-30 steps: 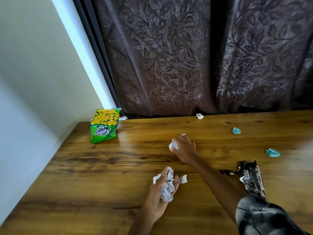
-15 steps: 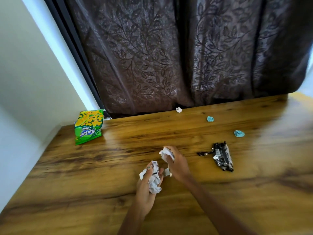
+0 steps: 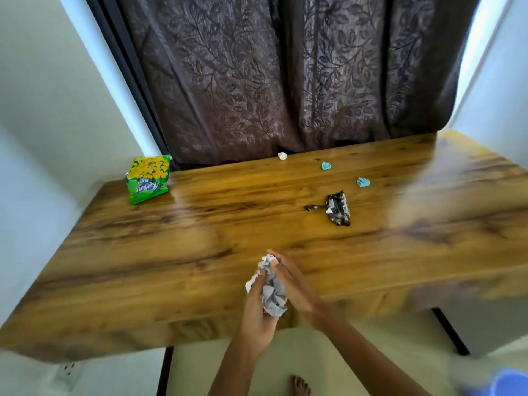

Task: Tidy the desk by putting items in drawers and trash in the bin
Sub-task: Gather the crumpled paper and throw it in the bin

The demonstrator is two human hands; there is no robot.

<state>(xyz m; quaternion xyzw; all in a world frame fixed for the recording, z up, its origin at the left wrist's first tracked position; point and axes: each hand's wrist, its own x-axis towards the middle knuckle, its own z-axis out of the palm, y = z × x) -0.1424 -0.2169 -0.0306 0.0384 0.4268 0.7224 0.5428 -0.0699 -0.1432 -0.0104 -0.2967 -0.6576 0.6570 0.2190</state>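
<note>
Both hands meet over the front edge of the wooden desk (image 3: 171,252). My left hand (image 3: 255,307) grips a wad of crumpled white paper (image 3: 271,290), fingers curled round its left side. My right hand (image 3: 294,284) presses against the wad's right side, with its fingertips pinching the top of the paper. On the desk lie a green and yellow snack bag (image 3: 148,178) at the back left, a crumpled black and silver wrapper (image 3: 337,208), two small teal paper balls (image 3: 326,166) (image 3: 363,182) and a small white paper ball (image 3: 282,155).
A dark leaf-patterned curtain (image 3: 271,81) hangs behind the desk. White walls close in on the left and right. A blue round object (image 3: 508,384) shows at the bottom right corner on the floor. My bare foot (image 3: 300,385) is below the desk edge.
My right hand brought the second paper ball back and joined it to the wad in my left hand. Both hands moved back to the desk's front edge, and the view pulled away.
</note>
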